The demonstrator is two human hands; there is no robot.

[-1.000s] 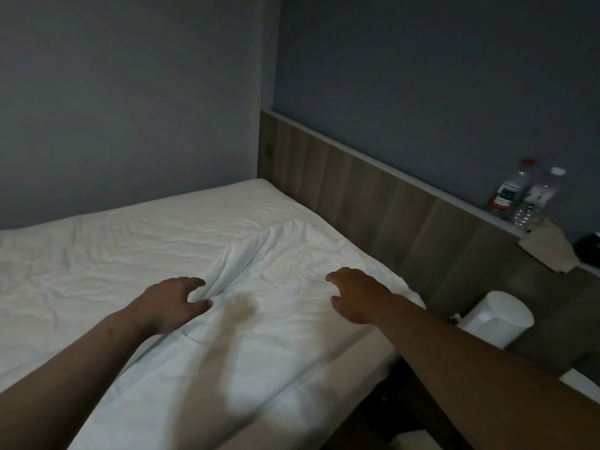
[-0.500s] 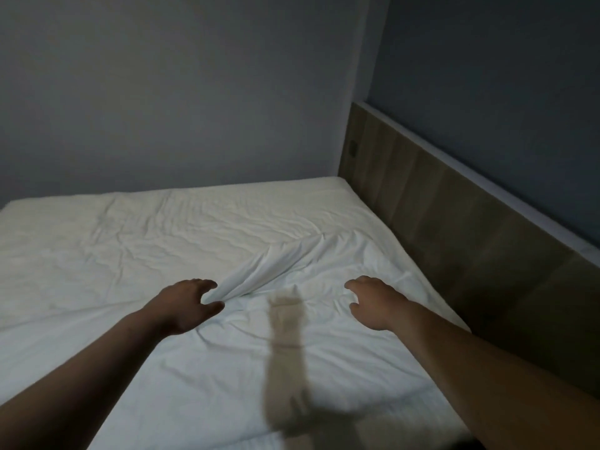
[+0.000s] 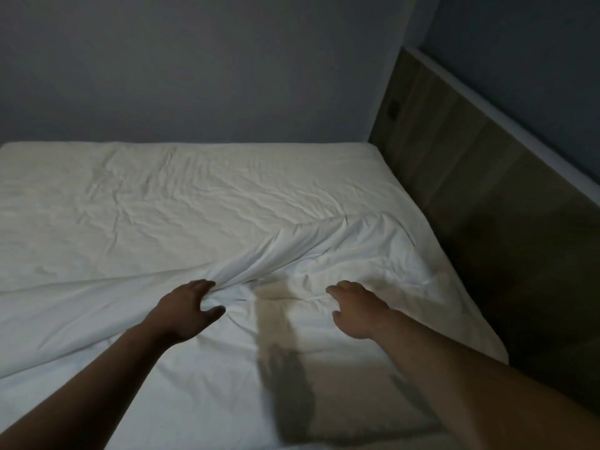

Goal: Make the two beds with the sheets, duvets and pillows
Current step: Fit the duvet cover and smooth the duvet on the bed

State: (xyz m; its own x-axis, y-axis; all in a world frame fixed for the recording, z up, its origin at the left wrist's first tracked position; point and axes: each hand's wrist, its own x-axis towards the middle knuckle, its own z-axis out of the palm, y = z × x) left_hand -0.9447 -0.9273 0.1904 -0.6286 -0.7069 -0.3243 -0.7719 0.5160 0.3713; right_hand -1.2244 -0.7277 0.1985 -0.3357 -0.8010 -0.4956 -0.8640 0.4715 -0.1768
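The white sheet (image 3: 201,203) lies wrinkled across the bed (image 3: 357,152), with a bunched ridge running toward its near right part. The left hand (image 3: 186,311) has its grip clamped on the ridge's near end, thumb against fingers. The right hand (image 3: 355,311) rests palm down on the sheet nearby, fingers relaxed, holding nothing. A wooden headboard (image 3: 470,177) borders the bed's right side.

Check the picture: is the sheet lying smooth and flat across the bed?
No: the sheet is creased all over and gathered into a raised ridge where the left hand pinches it.
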